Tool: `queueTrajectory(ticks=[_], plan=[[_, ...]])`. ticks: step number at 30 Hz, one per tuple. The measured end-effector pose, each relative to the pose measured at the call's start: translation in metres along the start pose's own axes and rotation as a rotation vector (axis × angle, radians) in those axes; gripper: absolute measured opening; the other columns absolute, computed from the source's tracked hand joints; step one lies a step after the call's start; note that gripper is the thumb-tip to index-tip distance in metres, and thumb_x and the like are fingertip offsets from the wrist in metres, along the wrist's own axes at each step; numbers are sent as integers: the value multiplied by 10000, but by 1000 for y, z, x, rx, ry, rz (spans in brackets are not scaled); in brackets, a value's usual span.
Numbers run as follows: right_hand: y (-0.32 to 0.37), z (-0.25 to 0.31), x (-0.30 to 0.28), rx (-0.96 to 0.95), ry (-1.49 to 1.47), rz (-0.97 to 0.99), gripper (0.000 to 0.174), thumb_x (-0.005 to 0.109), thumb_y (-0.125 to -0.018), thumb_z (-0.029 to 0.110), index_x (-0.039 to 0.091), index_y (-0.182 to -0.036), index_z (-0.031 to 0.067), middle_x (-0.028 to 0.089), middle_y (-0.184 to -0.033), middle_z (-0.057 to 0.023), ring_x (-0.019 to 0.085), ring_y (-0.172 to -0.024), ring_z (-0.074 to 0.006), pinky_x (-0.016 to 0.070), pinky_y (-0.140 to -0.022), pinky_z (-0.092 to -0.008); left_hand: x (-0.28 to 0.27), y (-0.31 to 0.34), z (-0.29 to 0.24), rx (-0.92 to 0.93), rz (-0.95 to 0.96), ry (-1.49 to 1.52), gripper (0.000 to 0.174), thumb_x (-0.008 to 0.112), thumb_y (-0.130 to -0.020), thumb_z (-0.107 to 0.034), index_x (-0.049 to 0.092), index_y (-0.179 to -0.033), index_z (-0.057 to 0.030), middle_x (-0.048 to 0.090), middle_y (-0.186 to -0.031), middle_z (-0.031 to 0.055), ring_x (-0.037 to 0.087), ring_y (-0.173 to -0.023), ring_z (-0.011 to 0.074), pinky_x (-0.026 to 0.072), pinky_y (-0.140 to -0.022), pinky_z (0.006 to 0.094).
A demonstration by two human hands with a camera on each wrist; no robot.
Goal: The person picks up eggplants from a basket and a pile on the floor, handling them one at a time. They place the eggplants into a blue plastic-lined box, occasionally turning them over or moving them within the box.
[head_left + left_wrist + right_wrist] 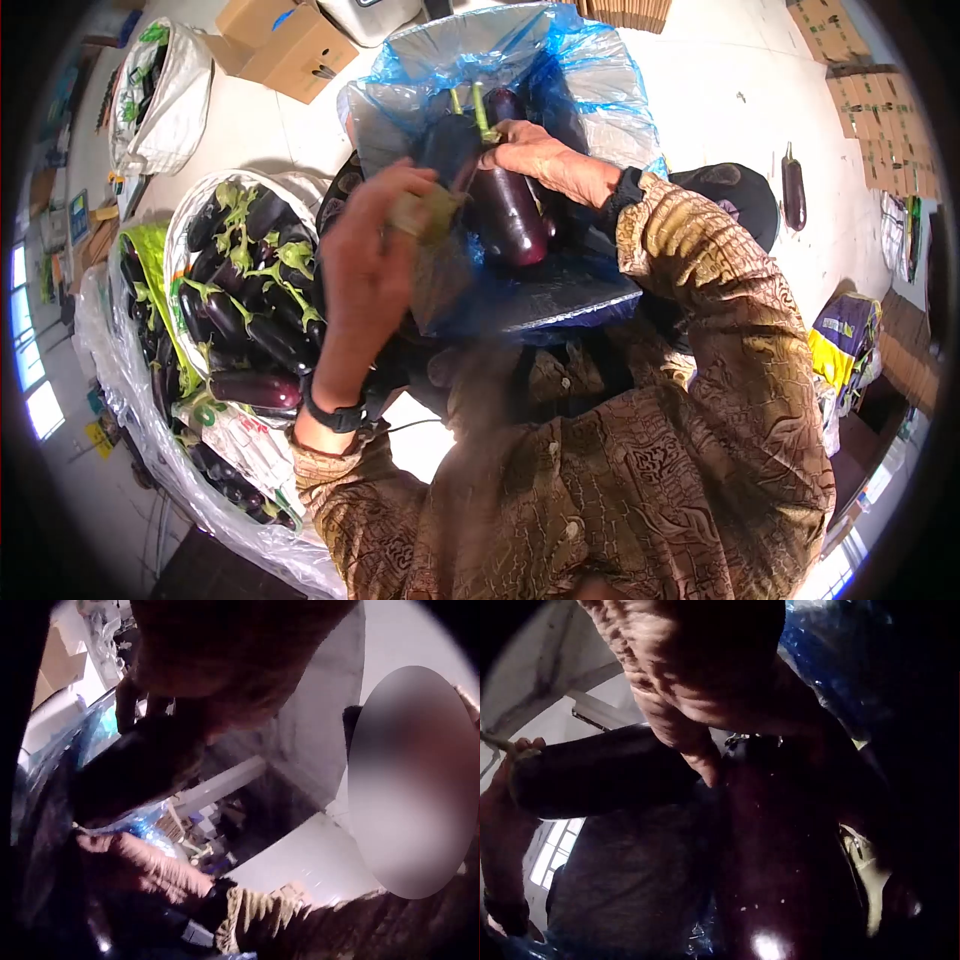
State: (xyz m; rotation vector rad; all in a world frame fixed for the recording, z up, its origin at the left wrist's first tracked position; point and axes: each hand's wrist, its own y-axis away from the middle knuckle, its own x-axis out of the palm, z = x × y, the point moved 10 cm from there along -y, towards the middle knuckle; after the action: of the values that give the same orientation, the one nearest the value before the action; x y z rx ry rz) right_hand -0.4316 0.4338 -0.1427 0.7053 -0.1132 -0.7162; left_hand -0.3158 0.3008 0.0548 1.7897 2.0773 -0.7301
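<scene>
In the head view my left hand [370, 260], blurred, grips a dark eggplant [448, 148] at its green stem end, and the fruit's other end points into the lined box. From the right wrist, that same eggplant [607, 772] lies nearly level, the left fingers round its cap. My right hand [545, 165] reaches over the box and holds a glossy purple eggplant [512, 215] near its top, with thumb and fingers on either side. More eggplants lie beside and beyond it. The box is lined with thin blue plastic film [610, 95]. Deep shadow darkens the left wrist view.
To the left stands a white sack [178, 225] heaped with eggplants, with a clear plastic sheet [130, 400] around more. A cardboard box [285, 60] sits at the back left. One eggplant [793, 188] lies on the floor at right, near stacked flat cardboard [880, 120].
</scene>
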Motion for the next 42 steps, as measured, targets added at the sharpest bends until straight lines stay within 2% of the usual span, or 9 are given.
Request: queueTrajectory(ticks=[10,11,16,22,28,30,35,40,42], plan=[[12,22,3,-202,343,24,706,813,-730,312,472,-1242,-35,640,-1095,-218,605,-1096,-330,460,-924,-382,-77,-14,16,-203,-382,612,340,444,-1020,-266,571,-1127,30,641,-935,112,637,-928,254,493,-891,372],[15,20,2,-194,349,56,544,807,-754,260,495,-1137,32,588,-955,-104,565,-998,-230,430,-903,-343,-72,-14,21,-203,-390,658,346,444,-1019,-268,577,-1138,29,631,-898,92,630,-895,236,498,-867,376],[34,48,-43,-237,311,74,535,759,-805,218,520,-1234,5,646,-1096,-134,587,-1088,-241,429,-973,-360,-59,-12,27,-267,-344,688,346,450,-1018,-258,582,-1153,32,638,-889,99,629,-895,230,500,-859,369],[40,46,-33,-69,827,-30,593,707,-815,343,476,-1153,-86,612,-1094,-311,579,-1116,-433,471,-910,-445,-38,-21,30,-245,-305,545,318,462,-1022,-222,586,-1162,35,650,-896,125,626,-851,189,509,-791,295],[30,30,-19,-117,1018,-42,517,696,-793,245,513,-1158,-73,624,-1086,-276,613,-1044,-407,496,-866,-453,-10,-34,39,-321,-163,486,284,453,-1024,-185,599,-1167,12,645,-843,105,630,-777,154,510,-724,265],[41,60,-21,-386,1479,-543,443,670,-768,135,568,-1171,-17,623,-1096,-204,621,-1007,-345,506,-813,-442,3,-41,42,-345,-117,469,267,453,-1005,-145,599,-1173,3,645,-847,97,631,-770,159,507,-713,265],[34,14,-12,-497,1547,-153,457,704,-717,110,614,-1165,89,590,-1182,-84,575,-1071,-288,505,-838,-395,56,-53,65,-357,-36,360,262,470,-949,-134,633,-1101,4,669,-817,122,643,-761,195,492,-695,307],[36,16,-9,-349,1418,42,558,775,-649,136,588,-1164,34,590,-1190,-124,566,-1117,-329,503,-916,-391,138,-60,121,-175,106,79,295,489,-932,-199,636,-1093,0,666,-807,197,672,-815,339,508,-743,438],[35,11,-8,-285,1454,96,560,768,-660,141,585,-1177,28,592,-1193,-135,570,-1122,-326,495,-921,-394,159,-57,145,-369,127,-18,354,508,-915,-251,626,-1111,20,657,-895,213,648,-876,398,492,-804,506]])
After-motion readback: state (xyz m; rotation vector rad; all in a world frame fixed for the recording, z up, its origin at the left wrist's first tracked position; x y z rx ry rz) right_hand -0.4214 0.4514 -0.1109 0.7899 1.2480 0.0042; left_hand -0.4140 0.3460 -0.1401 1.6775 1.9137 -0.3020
